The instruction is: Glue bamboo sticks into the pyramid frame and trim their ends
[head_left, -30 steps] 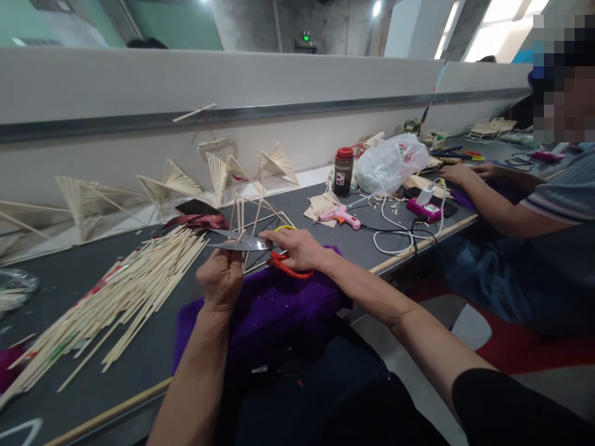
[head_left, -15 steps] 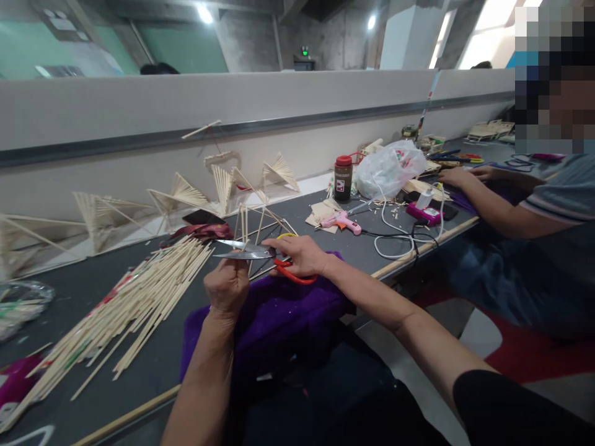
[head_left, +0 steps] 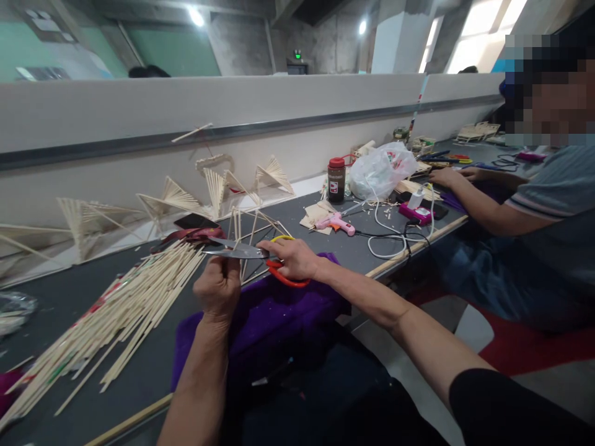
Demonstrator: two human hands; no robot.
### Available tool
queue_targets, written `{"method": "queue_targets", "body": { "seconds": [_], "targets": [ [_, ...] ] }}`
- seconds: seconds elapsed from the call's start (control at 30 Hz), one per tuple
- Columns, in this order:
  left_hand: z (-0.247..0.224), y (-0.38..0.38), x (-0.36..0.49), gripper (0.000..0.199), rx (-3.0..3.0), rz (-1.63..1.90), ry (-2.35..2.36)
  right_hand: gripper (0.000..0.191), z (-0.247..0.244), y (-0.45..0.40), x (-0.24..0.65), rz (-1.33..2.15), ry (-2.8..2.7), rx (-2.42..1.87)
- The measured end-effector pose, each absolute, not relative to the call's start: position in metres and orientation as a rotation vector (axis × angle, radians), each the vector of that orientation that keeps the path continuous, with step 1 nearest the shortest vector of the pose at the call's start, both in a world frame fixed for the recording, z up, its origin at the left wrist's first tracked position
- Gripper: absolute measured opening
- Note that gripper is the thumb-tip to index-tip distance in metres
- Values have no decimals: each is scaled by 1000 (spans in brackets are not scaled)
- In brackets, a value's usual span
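My right hand (head_left: 295, 259) is closed on scissors (head_left: 286, 275) with red and yellow handles. Their metal blades point left, nearly together, just above my left hand (head_left: 217, 282). The left fingers are pinched together near the blades; what they hold is hidden. Behind the hands stands a frame of thin wooden sticks (head_left: 253, 230). A purple cloth (head_left: 279, 310) lies below both hands at the table edge.
Many loose sticks (head_left: 134, 303) spread to the left. Fan-shaped stick models (head_left: 174, 197) line the partition. A pink glue gun (head_left: 335, 223), a red-lidded jar (head_left: 336, 181) and a plastic bag (head_left: 383, 168) are at right. Another person's hands (head_left: 449, 178) are beyond.
The scissor blades have come closer together above my left hand. The whole view has shifted slightly, with the table things lying a little further left.
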State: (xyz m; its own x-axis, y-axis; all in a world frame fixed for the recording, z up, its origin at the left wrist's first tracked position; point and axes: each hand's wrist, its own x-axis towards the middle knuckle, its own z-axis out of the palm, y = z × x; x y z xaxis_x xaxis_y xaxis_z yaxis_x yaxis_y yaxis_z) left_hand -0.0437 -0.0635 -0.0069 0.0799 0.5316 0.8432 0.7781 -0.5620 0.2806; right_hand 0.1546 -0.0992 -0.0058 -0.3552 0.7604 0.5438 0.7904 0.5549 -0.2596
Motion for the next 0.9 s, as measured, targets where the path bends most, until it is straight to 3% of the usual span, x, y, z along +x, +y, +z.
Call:
{"method": "queue_targets", "body": {
  "seconds": [0.3,0.53,0.9],
  "targets": [
    [-6,-67,-44,20,-2119,-1452,-1273,54,-4,-99,161,-241,-2187,-1167],
    [-3,-68,-42,21,-2098,-1493,-1255,63,-5,-98,159,-44,-2008,-1219],
    [-8,-66,-43,24,-2145,-1519,-1304,47,-5,-100,158,-66,-1963,-1314]
  ]
}}
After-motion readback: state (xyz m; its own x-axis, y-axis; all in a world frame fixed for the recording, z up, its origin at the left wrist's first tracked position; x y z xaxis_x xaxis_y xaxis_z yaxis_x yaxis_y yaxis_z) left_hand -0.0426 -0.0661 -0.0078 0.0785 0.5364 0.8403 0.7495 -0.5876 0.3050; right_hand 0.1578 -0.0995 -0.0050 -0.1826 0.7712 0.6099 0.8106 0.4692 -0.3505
